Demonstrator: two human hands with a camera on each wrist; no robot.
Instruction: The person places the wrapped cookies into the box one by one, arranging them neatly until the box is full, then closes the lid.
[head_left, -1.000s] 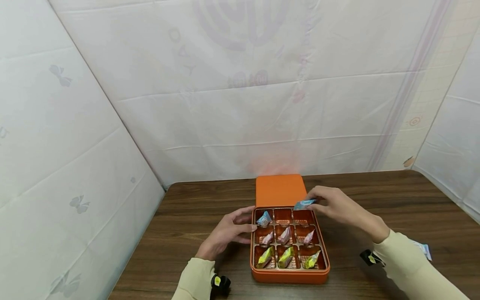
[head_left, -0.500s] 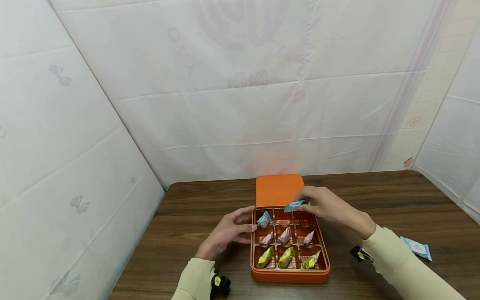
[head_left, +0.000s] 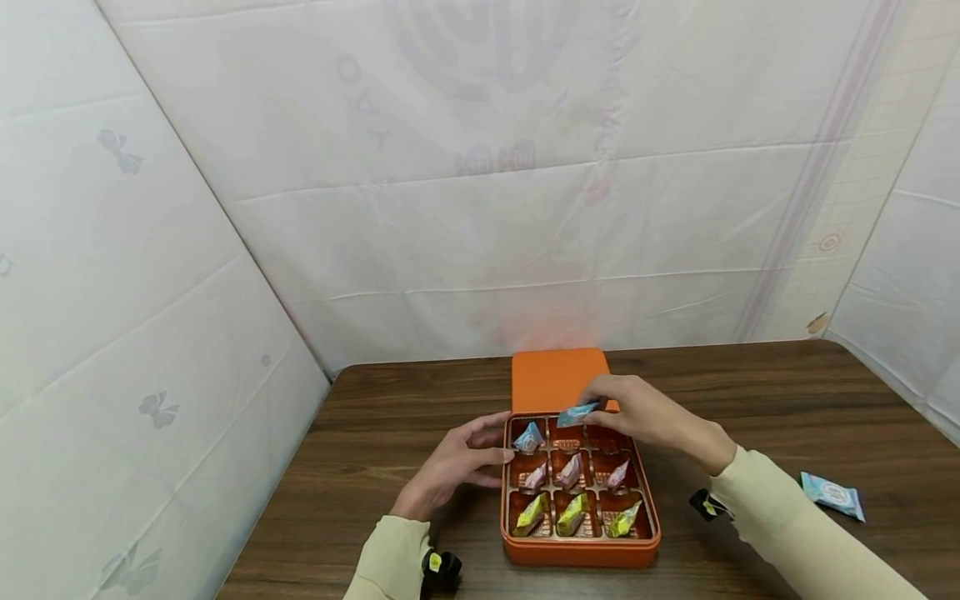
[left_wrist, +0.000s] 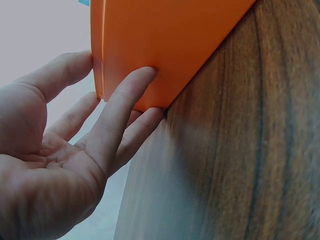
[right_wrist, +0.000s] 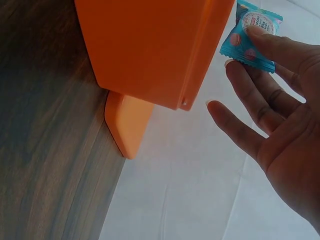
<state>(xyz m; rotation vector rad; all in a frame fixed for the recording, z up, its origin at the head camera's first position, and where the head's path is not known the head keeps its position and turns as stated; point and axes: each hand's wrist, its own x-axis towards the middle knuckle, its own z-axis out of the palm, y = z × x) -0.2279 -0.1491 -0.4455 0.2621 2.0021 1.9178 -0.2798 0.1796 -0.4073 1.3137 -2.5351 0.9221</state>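
An orange tin box [head_left: 577, 554] with a nine-part tray stands on the table. My right hand [head_left: 648, 412] pinches a blue wrapped candy [right_wrist: 250, 45] between thumb and fingers, over the back middle compartment. The back left compartment holds another blue wrapped candy [head_left: 528, 437]. Pink candies [head_left: 570, 472] fill the middle row, one per compartment, and yellow candies [head_left: 572, 514] the front row. The back middle and back right compartments show bare bottoms. My left hand [head_left: 459, 458] steadies the box's left side; the left wrist view shows its extended fingertips against the orange wall [left_wrist: 145, 35].
The orange lid [head_left: 558, 379] lies behind the box, near the back of the wooden table [head_left: 420, 400]. One more blue wrapped candy [head_left: 832, 496] lies on the table to the right. Pale printed sheeting [head_left: 480, 250] hangs behind and at both sides.
My right hand has moved left with the blue candy, from over the back right compartment to the back middle one. The candy on the table at right is now uncovered. The left hand stays put.
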